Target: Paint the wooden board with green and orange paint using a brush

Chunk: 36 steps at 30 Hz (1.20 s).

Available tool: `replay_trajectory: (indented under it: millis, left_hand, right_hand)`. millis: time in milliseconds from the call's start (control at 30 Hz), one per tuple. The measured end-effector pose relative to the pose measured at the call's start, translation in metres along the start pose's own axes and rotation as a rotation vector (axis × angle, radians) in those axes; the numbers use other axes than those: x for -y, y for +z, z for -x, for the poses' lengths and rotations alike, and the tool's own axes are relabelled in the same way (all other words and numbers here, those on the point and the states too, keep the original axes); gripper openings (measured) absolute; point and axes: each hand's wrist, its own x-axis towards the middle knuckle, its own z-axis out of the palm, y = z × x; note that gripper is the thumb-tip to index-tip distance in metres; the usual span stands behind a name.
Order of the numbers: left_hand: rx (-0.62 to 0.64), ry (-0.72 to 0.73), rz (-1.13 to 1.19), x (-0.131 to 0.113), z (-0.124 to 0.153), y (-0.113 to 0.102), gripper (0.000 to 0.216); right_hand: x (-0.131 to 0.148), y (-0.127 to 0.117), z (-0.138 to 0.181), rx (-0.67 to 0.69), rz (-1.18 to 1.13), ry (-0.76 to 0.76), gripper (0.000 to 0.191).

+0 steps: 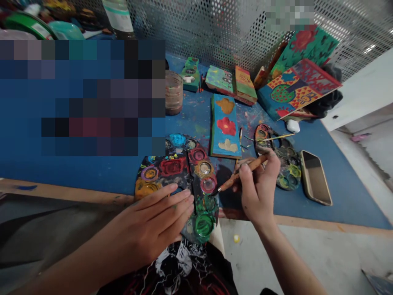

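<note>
My left hand (156, 223) lies flat with fingers stretched out on the near left part of a round paint palette (181, 168) crusted with many colours. My right hand (259, 184) is closed round a wooden paintbrush (238, 175), whose tip touches a green well (206, 201) near the palette's right side. Just behind the palette lies a long blue painted wooden board (225, 125) with brown, red and cream shapes on it.
A second palette (284, 157) with a brush across it and a phone (315, 177) lie to the right on the blue table (337, 164). A jar of murky water (173, 92) and several painted boxes (294, 88) stand at the back, against perforated metal mesh (215, 24).
</note>
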Motion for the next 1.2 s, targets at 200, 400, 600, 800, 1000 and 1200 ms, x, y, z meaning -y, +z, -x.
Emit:
replay_trajectory:
  millis: [200,400,600,800,1000,1200]
  left_hand:
    - [-0.028,0.014,-0.019,0.001,0.001,0.003,0.027]
    - [-0.006,0.016,-0.011,0.003,0.002,0.005,0.028]
    - [-0.007,0.034,-0.016,0.005,0.002,0.004,0.028]
    - [-0.001,0.027,0.007,0.007,0.003,0.004,0.028]
    - [-0.013,-0.008,0.011,0.004,0.002,0.002,0.028]
    - [0.001,-0.058,0.059,0.001,0.001,0.000,0.028]
  right_hand:
    - [-0.010,0.000,-0.007,0.107,-0.013,0.144,0.034]
    - [-0.014,-0.004,-0.010,0.175,0.015,0.131,0.036]
    - [-0.013,0.002,-0.015,0.363,0.129,0.100,0.047]
    - [-0.004,0.004,-0.016,0.112,0.057,-0.034,0.044]
    - [0.003,-0.012,-0.010,-0.229,-0.040,-0.150,0.034]
    - [-0.004,-0.034,0.020,-0.096,-0.101,0.082,0.043]
